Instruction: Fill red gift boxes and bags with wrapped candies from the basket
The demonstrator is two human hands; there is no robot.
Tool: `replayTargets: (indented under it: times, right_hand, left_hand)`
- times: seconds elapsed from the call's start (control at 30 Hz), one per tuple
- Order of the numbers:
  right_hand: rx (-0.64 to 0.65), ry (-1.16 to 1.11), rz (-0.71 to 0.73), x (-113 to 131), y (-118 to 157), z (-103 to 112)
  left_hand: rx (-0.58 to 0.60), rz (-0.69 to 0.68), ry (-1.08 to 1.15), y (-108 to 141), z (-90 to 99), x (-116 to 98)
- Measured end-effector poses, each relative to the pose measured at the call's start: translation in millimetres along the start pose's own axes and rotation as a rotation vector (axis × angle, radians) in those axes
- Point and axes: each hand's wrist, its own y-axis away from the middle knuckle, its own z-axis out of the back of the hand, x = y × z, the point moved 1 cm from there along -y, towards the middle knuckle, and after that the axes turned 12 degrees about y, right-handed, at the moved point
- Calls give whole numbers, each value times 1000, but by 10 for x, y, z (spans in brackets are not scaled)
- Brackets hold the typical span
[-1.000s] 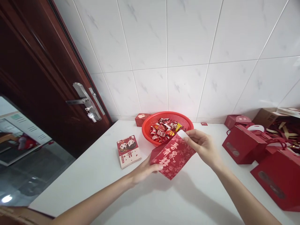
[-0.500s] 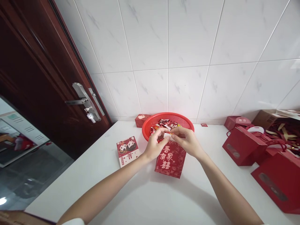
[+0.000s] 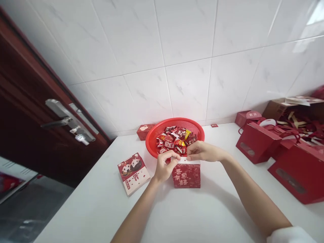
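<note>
A red gift box [image 3: 186, 177] with white Chinese characters on its front stands upright on the white table, its pale top facing me. My left hand [image 3: 165, 167] pinches the left end of that top between thumb and fingers. At the right part of the same top, the thumb and curled fingers of my right hand [image 3: 206, 152] are closed on the edge. Just behind the box is a red plastic basket [image 3: 150, 143] holding several wrapped candies [image 3: 174, 137]. To the left lies a flat red and cream box [image 3: 133, 172] with two cartoon faces.
Several red gift bags [image 3: 258, 141] stand at the right, beside an open cardboard box [image 3: 274, 107] with ribbon-like pieces. A small red box [image 3: 143, 132] sits left of the basket against the tiled wall. A dark wooden door [image 3: 37, 111] is at the left.
The gift box was tilted with its front facing up; now it stands more upright and its pale top shows. My right hand has shifted along the top, and the view has turned slightly.
</note>
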Motion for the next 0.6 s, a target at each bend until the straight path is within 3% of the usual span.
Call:
replayTargets:
  times: [0.13,0.3,0.4,0.5,0.6]
  right_hand:
    - [9,15,62,-50,-10,34]
    - [-271,-101,-13,-142,-120,138]
    - [-389,42,-150,-284,-328,186]
    - [-299,241,-321,-453,-563,139]
    - [-187,296,-377,-593,-726,-6]
  left_hand:
    - [51,127,-26,9,13,-14]
    - [114,245,-16,10,33,-31]
    - [155,278,8,-6,53,-42]
    - [192,273,46,-29,79,-53]
    - [208,261,112,-48,119,-40]
